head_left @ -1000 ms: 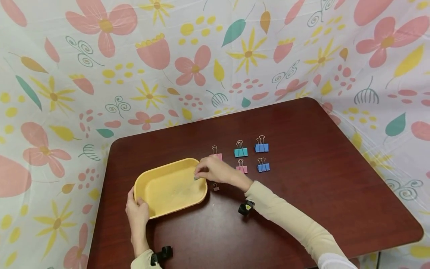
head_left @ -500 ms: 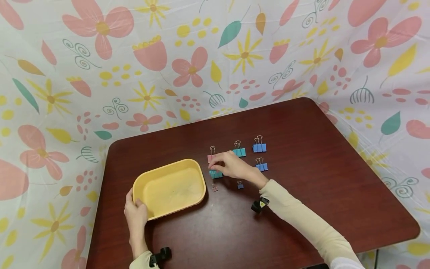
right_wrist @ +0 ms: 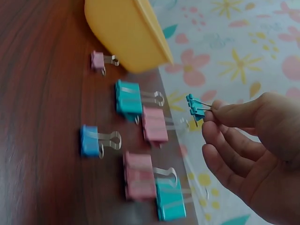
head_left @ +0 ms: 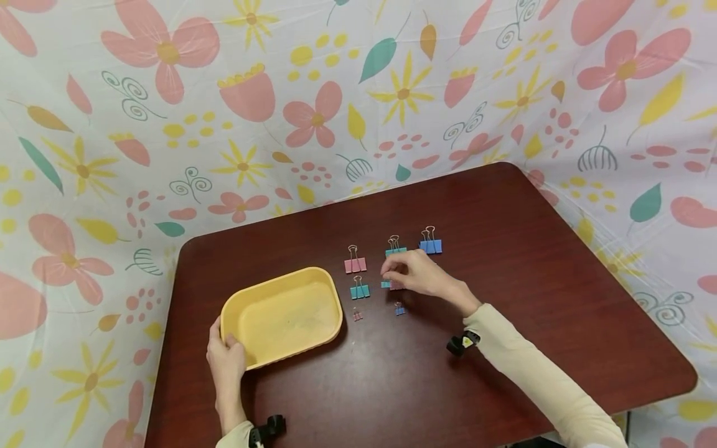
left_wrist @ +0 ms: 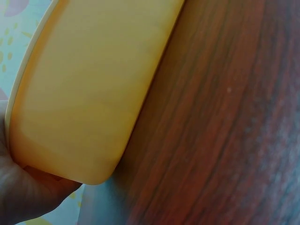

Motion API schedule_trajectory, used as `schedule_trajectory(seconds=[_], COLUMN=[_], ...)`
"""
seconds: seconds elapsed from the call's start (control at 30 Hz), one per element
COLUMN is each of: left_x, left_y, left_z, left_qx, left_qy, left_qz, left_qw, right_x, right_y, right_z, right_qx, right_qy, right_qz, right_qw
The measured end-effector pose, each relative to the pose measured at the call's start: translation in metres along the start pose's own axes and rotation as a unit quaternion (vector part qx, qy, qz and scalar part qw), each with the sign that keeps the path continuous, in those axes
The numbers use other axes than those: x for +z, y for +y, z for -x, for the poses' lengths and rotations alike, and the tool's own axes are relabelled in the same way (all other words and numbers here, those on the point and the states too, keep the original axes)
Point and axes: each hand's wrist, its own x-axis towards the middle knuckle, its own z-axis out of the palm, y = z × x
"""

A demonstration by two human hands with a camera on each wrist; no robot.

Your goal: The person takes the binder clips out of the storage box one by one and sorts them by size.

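Observation:
My right hand [head_left: 422,274] pinches a small teal binder clip [right_wrist: 195,108] by its wire handles, between thumb and index finger, raised above the table. Below it in the head view, a pink binder clip [head_left: 396,286] is partly covered by the hand. To the left stand a larger pink clip [head_left: 355,266], a teal clip [head_left: 360,291] and a tiny pink clip [head_left: 357,317]. A small blue clip [head_left: 399,309] lies nearer me. My left hand [head_left: 226,358] grips the left end of a yellow plastic tray [head_left: 280,317], thumb over the rim; no clip shows inside.
Behind the right hand are a large teal clip [head_left: 395,251] and a large blue clip [head_left: 430,246]. Everything rests on a dark wooden table [head_left: 504,211] with rounded corners. A flowered cloth [head_left: 313,81] hangs behind and along the right side.
My right hand has moved right from the tray's right end, past the left-hand clips, to above the middle ones, with the small clip in its fingers. The left hand keeps its grip on the tray.

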Motion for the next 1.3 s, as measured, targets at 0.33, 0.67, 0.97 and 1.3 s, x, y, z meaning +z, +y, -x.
schedule_trajectory(seconds=[0.33,0.67,0.97,1.3], left_x=[-0.006,-0.009,-0.013,-0.014], left_y=[0.001,0.000,-0.003,-0.002], left_z=[0.000,0.000,0.004,0.005], left_qx=[0.002,0.003,-0.001,-0.005], left_qy=[0.010,0.015,0.016,0.012], left_qz=[0.012,0.009,0.014,0.018], left_qw=[0.9999,0.9998,0.9998,0.9998], right_x=[-0.019,-0.020,-0.014,-0.010], right_y=[0.018,0.031,0.044,0.053], right_z=[0.024,0.052,0.071,0.079], right_qx=[0.034,0.067,0.094,0.108], right_qy=[0.002,-0.006,-0.022,-0.011], right_qz=[0.018,0.033,0.032,0.014], right_qw=[0.999,0.997,0.995,0.994])
